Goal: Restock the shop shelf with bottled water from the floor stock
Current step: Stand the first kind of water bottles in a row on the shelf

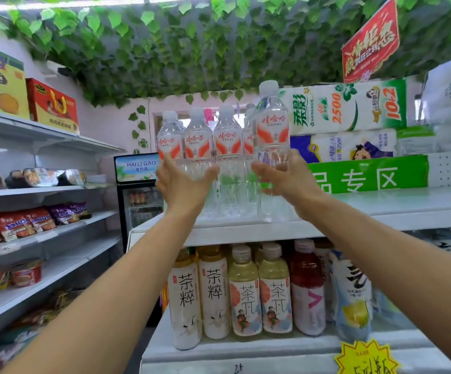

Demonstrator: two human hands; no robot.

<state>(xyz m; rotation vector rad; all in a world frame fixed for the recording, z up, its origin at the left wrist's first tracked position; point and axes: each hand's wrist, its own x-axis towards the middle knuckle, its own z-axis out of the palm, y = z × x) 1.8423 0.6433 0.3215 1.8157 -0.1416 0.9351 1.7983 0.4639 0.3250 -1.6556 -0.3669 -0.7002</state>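
Observation:
Several clear water bottles with red-and-white labels stand in a row on the white top shelf (pixel 380 211). My left hand (pixel 183 182) reaches up and grips the lower part of the leftmost water bottle (pixel 169 139). My right hand (pixel 286 179) holds another water bottle (pixel 271 125) by its lower body at the right end of the row; this bottle rides higher than the others. Two more water bottles (pixel 225 136) stand between my hands.
Tea and juice bottles (pixel 243 290) fill the shelf below. Tissue packs (pixel 345 109) and a green sign (pixel 367 176) sit behind the water at the right. Snack shelves (pixel 30 230) run along the left, with a small drinks fridge (pixel 140 195) beyond.

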